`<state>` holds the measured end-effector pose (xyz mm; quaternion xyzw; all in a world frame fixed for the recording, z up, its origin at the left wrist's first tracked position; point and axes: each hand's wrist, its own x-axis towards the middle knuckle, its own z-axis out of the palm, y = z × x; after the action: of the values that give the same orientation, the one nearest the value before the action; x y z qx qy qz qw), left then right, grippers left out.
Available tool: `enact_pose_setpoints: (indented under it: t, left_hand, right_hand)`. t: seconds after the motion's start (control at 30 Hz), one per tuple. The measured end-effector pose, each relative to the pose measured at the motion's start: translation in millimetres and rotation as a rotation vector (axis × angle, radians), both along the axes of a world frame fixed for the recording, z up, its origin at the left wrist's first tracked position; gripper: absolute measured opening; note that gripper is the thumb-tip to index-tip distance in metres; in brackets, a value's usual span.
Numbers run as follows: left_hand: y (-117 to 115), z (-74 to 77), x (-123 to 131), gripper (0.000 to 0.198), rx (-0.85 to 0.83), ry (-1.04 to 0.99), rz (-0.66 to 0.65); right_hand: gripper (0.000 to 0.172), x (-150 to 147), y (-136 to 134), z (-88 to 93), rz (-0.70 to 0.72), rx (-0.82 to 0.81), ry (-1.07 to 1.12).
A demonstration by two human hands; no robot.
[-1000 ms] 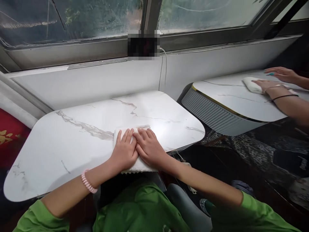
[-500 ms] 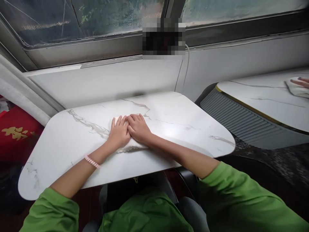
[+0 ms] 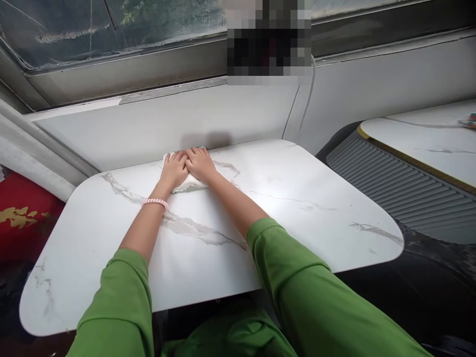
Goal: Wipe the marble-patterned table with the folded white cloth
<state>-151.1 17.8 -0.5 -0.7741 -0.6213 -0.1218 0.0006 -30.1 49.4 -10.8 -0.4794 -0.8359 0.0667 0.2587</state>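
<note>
A white cloth (image 3: pixel 191 184) lies on the white marble-patterned tabletop (image 3: pixel 297 173), close to its far edge by the wall. My left hand (image 3: pixel 174 168), below a pink coiled band on the wrist, presses flat on the cloth with fingers stretched forward. Beside it, my right hand (image 3: pixel 200 163) also rests flat on the cloth, its thumb side touching the left hand. Part of the cloth is hidden under both palms. Both arms reach out straight across the table.
Beyond the table stand a white wall (image 3: pixel 130 126) and a window frame (image 3: pixel 141 64). A cable (image 3: pixel 308 99) runs down the wall. To the right is a second marble-patterned table (image 3: pixel 427 134) with a ribbed side, another person's hand at its edge. A red item with gold marks (image 3: pixel 26 218) sits left.
Both my hands have pushed the cloth forward, from the middle of the tabletop to its far edge. The other person's hand has moved right, mostly out of view.
</note>
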Motion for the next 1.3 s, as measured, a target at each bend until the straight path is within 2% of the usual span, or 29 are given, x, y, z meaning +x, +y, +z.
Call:
enact_pose_setpoints:
  t: [0.2,0.37,0.57,0.77,0.87,0.93,1.03,1.1,1.2,1.3]
  left_hand:
    - [-15,-5.5,2,0.049,0.014,0.029,-0.008]
    - [-52,-4.6,10,0.051,-0.028,0.06,-0.025]
    - [-129,-3.8,23,0.051,-0.039,0.087,-0.098]
    - [-220,-2.0,28,0.05,0.0,0.104,-0.168]
    - [-251,-0.4,27,0.049,0.009,0.098,-0.177]
    - [-263,0.4,26,0.049,0.001,0.095,-0.166]
    - [-267,0.2,20,0.049,-0.008,0.085,-0.123]
    - [-259,-0.7,12,0.049,-0.016,0.077,-0.085]
    - [-232,-1.7,-8,0.05,-0.039,0.07,-0.033]
    - [-191,-0.3,-38,0.051,-0.053,0.067,-0.002]
  right_hand:
    - [0.033,7,-14,-2.8,0.065,0.017,0.057]
    - [0.034,19,-54,-3.6,0.071,-0.017,0.063]
    - [0.04,38,-129,-7.3,0.053,-0.094,0.111]
    - [0.036,60,-207,-4.3,0.199,-0.258,0.332]
    - [0.035,62,-236,-1.5,0.243,-0.327,0.408]
    - [0.035,59,-246,-0.5,0.258,-0.349,0.42]
    - [0.033,49,-244,-1.0,0.273,-0.343,0.399]
    - [0.033,38,-231,-2.3,0.303,-0.32,0.375]
    - [0.035,13,-201,-3.7,0.343,-0.258,0.321]
    - [0.037,-20,-165,-3.4,0.325,-0.206,0.264]
